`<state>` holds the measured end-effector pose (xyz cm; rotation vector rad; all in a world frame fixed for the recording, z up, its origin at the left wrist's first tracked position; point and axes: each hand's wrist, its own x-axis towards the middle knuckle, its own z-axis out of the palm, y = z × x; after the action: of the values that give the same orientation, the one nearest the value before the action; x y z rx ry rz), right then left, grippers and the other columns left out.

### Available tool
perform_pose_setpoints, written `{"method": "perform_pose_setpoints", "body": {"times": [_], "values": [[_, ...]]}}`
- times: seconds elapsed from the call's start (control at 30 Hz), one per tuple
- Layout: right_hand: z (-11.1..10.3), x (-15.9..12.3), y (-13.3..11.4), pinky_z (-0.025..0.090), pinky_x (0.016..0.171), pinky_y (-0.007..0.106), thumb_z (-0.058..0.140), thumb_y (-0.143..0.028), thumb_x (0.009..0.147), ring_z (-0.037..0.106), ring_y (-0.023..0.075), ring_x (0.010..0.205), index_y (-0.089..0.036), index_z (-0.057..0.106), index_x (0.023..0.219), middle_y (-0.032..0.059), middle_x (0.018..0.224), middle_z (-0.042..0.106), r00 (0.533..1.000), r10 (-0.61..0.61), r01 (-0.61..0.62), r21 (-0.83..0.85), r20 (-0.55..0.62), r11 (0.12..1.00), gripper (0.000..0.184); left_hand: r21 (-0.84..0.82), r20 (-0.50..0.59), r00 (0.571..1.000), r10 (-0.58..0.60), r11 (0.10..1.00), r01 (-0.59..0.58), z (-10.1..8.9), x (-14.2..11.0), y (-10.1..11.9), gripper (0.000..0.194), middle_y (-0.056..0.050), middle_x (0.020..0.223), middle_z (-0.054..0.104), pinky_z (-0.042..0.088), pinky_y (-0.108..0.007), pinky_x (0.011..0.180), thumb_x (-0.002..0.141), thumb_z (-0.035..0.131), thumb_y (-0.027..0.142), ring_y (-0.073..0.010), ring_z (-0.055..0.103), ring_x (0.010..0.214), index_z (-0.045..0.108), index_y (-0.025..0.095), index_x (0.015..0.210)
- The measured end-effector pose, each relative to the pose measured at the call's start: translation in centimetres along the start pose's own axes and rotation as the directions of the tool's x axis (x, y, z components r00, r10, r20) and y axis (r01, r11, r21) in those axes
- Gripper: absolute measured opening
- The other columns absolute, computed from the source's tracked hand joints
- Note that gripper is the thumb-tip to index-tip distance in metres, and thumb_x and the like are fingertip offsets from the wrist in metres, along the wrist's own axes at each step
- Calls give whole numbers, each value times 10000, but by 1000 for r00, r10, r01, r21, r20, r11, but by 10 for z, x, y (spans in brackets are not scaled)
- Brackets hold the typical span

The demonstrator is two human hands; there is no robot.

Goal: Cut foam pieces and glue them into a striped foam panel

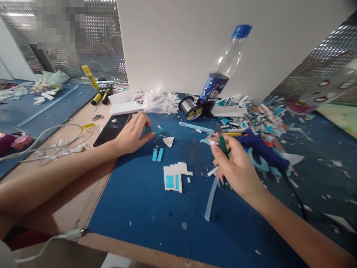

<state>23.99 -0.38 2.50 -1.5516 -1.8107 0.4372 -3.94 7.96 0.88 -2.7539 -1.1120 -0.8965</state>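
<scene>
My right hand [237, 167] is closed around a green-handled craft knife [222, 143], its blade pointing up and away. A small blue-and-white piece [205, 141] shows at the thumb tip; whether the thumb grips it is unclear. My left hand [135, 132] hovers over the mat's far left part, fingers curled, with a small greenish sliver [158, 132] by its thumb. What these fingers hold is hard to make out. Just right of it lies a white rounded triangular piece [168, 141]. Two blue strips [157, 154] and a white stepped foam piece [177, 168] with blue patches lie nearer me.
A glue gun [259, 147] and scissors [258, 160] lie beyond my right hand. Behind stand a soda bottle [216, 85] and a wire spool [190, 108]. Foam scraps [264, 117] heap at the back right. A translucent glue stick [211, 201] lies near my right hand.
</scene>
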Motion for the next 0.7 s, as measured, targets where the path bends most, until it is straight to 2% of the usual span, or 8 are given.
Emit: {"method": "perform_pose_setpoints", "body": {"times": [0.07, 0.1, 0.17, 0.27, 0.37, 0.47, 0.6, 0.7], "values": [[-1, -1, 0, 464, 511, 285, 427, -452, 909, 600, 167, 622, -163, 476, 1107, 110, 924, 614, 998, -39, 37, -54, -40, 998, 354, -9, -154, 985, 79, 997, -81, -2, -4, 20, 281, -94, 922, 483, 439, -382, 770, 866, 510, 396, -220, 479, 876, 405, 155, 963], [-3, -1, -1, 460, 531, 283, 443, -448, 903, 604, 178, 664, -163, 473, 1080, 101, 896, 605, 999, -35, 34, -65, -18, 997, 336, -28, -142, 982, 122, 991, -128, -3, -8, 33, 378, -114, 974, 496, 431, -416, 812, 847, 532, 463, -239, 488, 922, 402, 148, 1011], [-9, -2, -4, 444, 530, 267, 465, -414, 902, 598, 172, 660, -174, 477, 1015, 78, 847, 600, 994, -64, 72, -85, 90, 994, 266, -84, -26, 981, 193, 977, -195, -5, -19, 59, 656, -182, 1115, 503, 407, -462, 884, 777, 549, 625, -290, 488, 1038, 371, 111, 1143], [-19, -2, -7, 426, 528, 242, 454, -325, 924, 584, 140, 599, -197, 527, 947, 38, 781, 609, 944, -187, 217, -85, 273, 972, 150, -51, 184, 954, 236, 972, -230, -6, -36, 87, 899, -290, 1359, 365, 303, -518, 996, 778, 444, 707, -389, 292, 1284, 250, 25, 1330], [-26, -1, -4, 428, 542, 215, 435, -227, 932, 594, 123, 607, -232, 573, 1102, 12, 761, 626, 836, -360, 418, -54, 415, 907, 219, -20, 334, 909, 250, 966, -258, -4, -45, 94, 902, -265, 1446, 293, 265, -508, 1010, 832, 372, 682, -387, 196, 1342, 174, 9, 1399], [-26, -4, 4, 419, 546, 188, 409, -168, 932, 598, 107, 632, -281, 492, 1304, 4, 768, 635, 731, -438, 542, -56, 523, 839, 398, -25, 382, 903, 196, 979, -202, -3, -44, 90, 809, -199, 1426, 381, 290, -456, 985, 875, 401, 600, -340, 256, 1327, 170, 43, 1414], [-21, -13, 9, 319, 448, 186, 363, -120, 929, 513, 75, 491, -297, 517, 1302, 2, 703, 597, 692, -469, 668, -242, 549, 703, 441, -32, 389, 911, 138, 990, -136, -2, -41, 87, 718, -183, 1374, 458, 303, -437, 942, 904, 398, 540, -304, 355, 1272, 201, 63, 1403], [-19, -18, 8, 279, 421, 203, 323, -18, 879, 479, 70, 436, -293, 534, 1288, -6, 667, 575, 659, -474, 724, -321, 584, 610, 536, -36, 376, 916, 141, 990, -138, -1, -41, 87, 682, -177, 1345, 493, 270, -433, 951, 915, 405, 513, -296, 352, 1276, 222, 67, 1397]]}}
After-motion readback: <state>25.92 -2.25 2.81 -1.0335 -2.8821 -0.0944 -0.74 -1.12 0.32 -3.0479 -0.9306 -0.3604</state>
